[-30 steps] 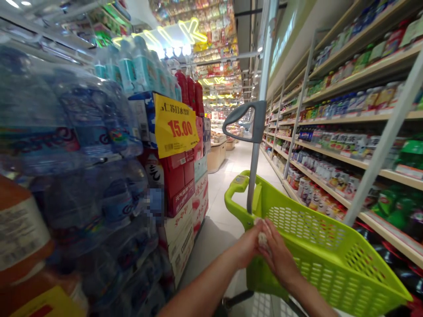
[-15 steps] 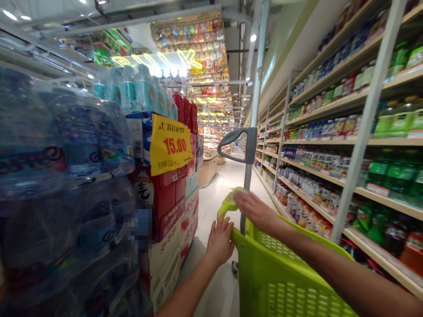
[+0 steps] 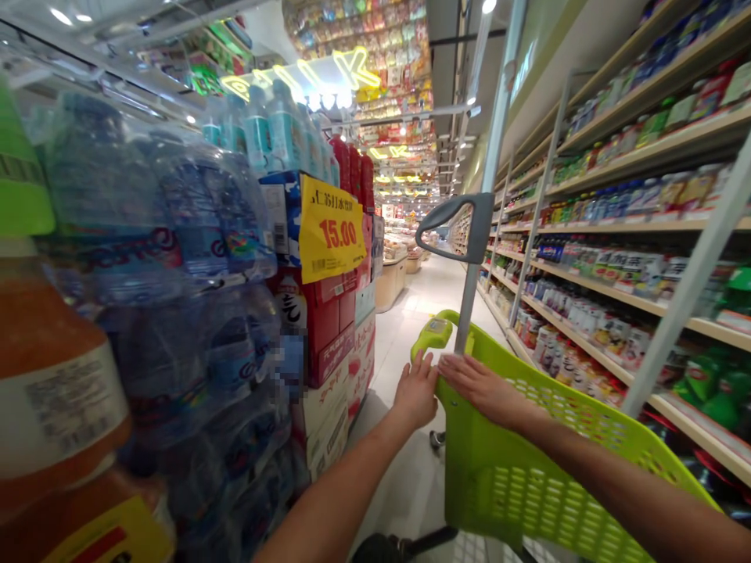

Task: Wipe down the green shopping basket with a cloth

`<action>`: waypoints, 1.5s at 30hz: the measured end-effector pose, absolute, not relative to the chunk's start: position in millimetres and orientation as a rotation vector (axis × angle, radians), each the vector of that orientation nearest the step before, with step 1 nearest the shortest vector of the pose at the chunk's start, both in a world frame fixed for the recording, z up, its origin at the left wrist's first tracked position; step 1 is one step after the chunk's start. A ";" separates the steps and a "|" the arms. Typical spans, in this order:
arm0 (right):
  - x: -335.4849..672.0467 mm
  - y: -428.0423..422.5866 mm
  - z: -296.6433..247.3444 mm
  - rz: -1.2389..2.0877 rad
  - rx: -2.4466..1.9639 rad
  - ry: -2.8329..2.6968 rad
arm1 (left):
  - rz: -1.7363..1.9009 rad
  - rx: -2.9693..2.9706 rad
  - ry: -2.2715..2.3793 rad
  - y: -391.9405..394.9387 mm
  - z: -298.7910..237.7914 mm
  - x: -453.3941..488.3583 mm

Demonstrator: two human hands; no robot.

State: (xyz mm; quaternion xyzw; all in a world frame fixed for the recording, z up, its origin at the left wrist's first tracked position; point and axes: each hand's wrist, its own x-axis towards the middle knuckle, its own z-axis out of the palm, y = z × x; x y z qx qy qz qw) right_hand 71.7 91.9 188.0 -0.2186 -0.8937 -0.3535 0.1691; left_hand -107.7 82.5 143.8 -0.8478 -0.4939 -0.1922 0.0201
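A lime-green plastic shopping basket on wheels [image 3: 528, 485] stands in a shop aisle in front of me. Its grey pull handle [image 3: 454, 227] rises on a metal pole from the far end. My left hand [image 3: 415, 389] grips the basket's far rim from the left side, just below the green end grip [image 3: 431, 332]. My right hand [image 3: 481, 385] lies flat, fingers together, on top of the same rim beside the pole. Both forearms reach in from the bottom of the view.
Shrink-wrapped water bottle packs [image 3: 176, 297] and stacked red cartons [image 3: 334, 328] with a yellow 15.00 price sign [image 3: 329, 228] fill the left. An orange drink bottle [image 3: 52, 407] sits close at the lower left. Drink shelves [image 3: 616, 274] line the right. The tiled aisle [image 3: 422, 297] runs ahead.
My hands went from clasped together over the basket to its far rim. The left now grips the rim and the right lies flat on it; the view has shifted slightly.
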 end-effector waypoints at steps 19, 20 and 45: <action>62.5 90.9 219.6 -1.017 -0.893 -2.195 | -0.591 -2.627 -1.431 84.3 138.4 -111.9; 62.9 90.2 218.5 -1.048 -0.899 -2.189 | -0.592 -2.628 -1.423 84.7 137.9 -112.4; 137.7 30.8 31.9 -0.484 -1.507 -1.649 | -0.700 -2.367 -1.384 78.8 123.0 -92.6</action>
